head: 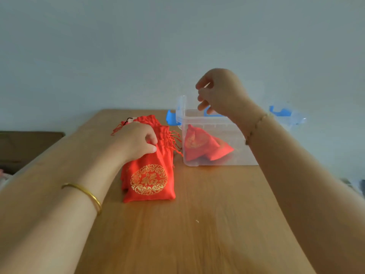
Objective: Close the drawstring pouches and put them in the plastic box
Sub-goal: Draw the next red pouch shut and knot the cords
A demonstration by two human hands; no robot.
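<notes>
Left fingers [151,138] curled down on the top pouch [150,180], thumb and forefinger pinching its gathered neck. Gold bangle [87,194] on that forearm. Top pouch lying flat with its gold emblem up, on a stack of red pouches [124,180] left of centre on the tabletop [217,214]; number underneath impossible to tell. Red cords [174,140] trailing from the necks toward the plastic box [239,141], just short of its wall.

Plastic box standing just right of the stack, clear-walled, open on top, blue clip [170,117] at its left end. Inside, 2 red pouches in the box [201,144], slumped against each other on the floor, with plenty of space above them.

Right fingers [203,104] loosely curled above the open box, gripping nothing. Thin bracelet [256,123] on that wrist. Another blue clip with clear plastic [286,113] past the right forearm.

Far tabletop edge close behind stack and box. Wide bare wood in the foreground between both forearms.
</notes>
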